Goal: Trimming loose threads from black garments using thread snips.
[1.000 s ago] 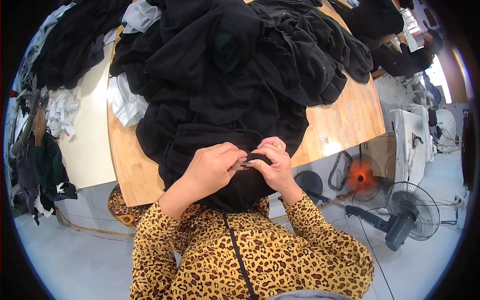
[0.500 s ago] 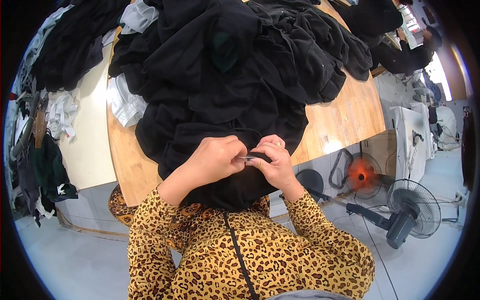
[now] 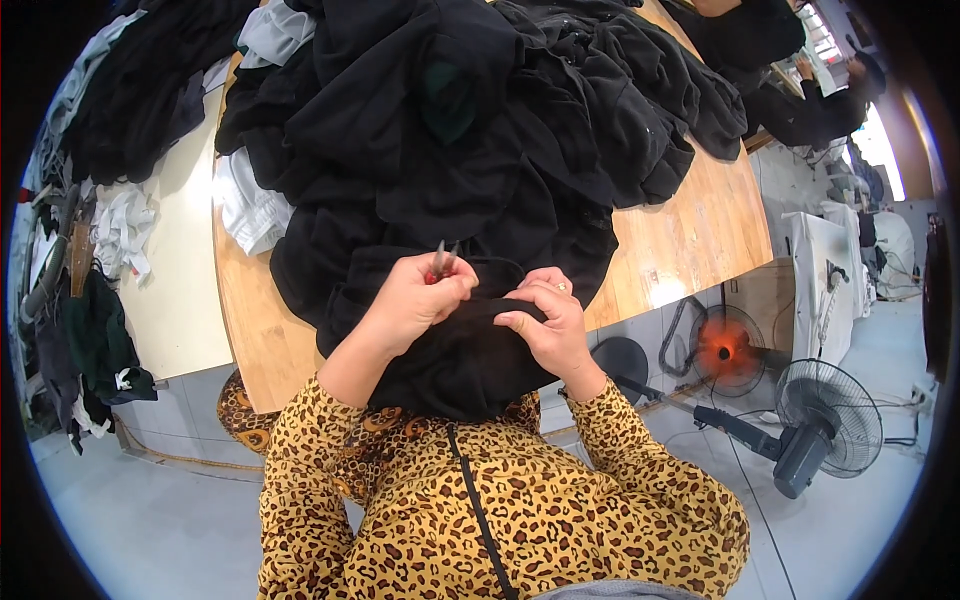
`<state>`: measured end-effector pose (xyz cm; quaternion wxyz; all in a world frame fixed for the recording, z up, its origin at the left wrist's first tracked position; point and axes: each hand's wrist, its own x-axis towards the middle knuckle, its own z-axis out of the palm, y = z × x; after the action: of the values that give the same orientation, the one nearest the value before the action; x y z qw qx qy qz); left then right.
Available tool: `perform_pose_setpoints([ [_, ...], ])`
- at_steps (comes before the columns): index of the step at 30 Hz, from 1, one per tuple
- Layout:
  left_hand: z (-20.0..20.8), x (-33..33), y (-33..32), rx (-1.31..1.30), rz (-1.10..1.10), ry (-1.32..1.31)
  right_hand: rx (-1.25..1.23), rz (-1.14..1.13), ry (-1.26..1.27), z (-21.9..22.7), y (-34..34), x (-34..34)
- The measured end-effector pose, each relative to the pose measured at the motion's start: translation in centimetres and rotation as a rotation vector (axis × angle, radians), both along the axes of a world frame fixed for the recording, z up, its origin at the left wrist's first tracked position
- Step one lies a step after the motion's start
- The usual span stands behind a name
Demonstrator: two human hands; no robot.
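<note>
My left hand (image 3: 412, 306) is closed around a small pair of thread snips (image 3: 438, 262); their metal blades point away from me, apart at the tips, with a bit of red showing between my fingers. A folded edge of a black garment (image 3: 455, 372) is pinched between the thumb and fingers of my right hand (image 3: 548, 322). Part of that garment hangs over the near table edge toward my lap, and the rest merges with the dark pile. The snips are off the cloth edge, left of my right hand.
A heap of black clothes (image 3: 630, 110) covers much of the wooden table (image 3: 690, 240). White cloth (image 3: 250, 205) lies at its left edge. On the left stands a pale table (image 3: 175, 300) with more garments. Two fans, one a grey standing fan (image 3: 825, 420), are at right. People in dark clothes sit far right.
My left hand has drawn back leftward from the right hand. The snips, earlier at the cloth edge by my right thumb, now point away from me. My right hand keeps its pinch.
</note>
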<state>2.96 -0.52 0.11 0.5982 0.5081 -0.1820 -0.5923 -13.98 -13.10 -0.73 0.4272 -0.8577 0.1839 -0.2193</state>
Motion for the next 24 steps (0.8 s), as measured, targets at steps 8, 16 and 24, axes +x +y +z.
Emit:
perform_pose_setpoints([
  [8, 0.5, -3.7, 1.1, -0.227, 0.203, -1.059, -0.261, -0.061, -0.071, 0.4, 0.8, 0.4],
  [16, -1.1, -4.7, 0.1, -0.206, 0.359, -1.161, -0.352, -0.091, -0.1, 0.1, 1.3, 0.7],
  [24, -0.5, -2.3, 1.1, -0.081, 0.165, -0.318, 0.13, -0.07, -0.076, -0.7, 0.3, 0.0],
])
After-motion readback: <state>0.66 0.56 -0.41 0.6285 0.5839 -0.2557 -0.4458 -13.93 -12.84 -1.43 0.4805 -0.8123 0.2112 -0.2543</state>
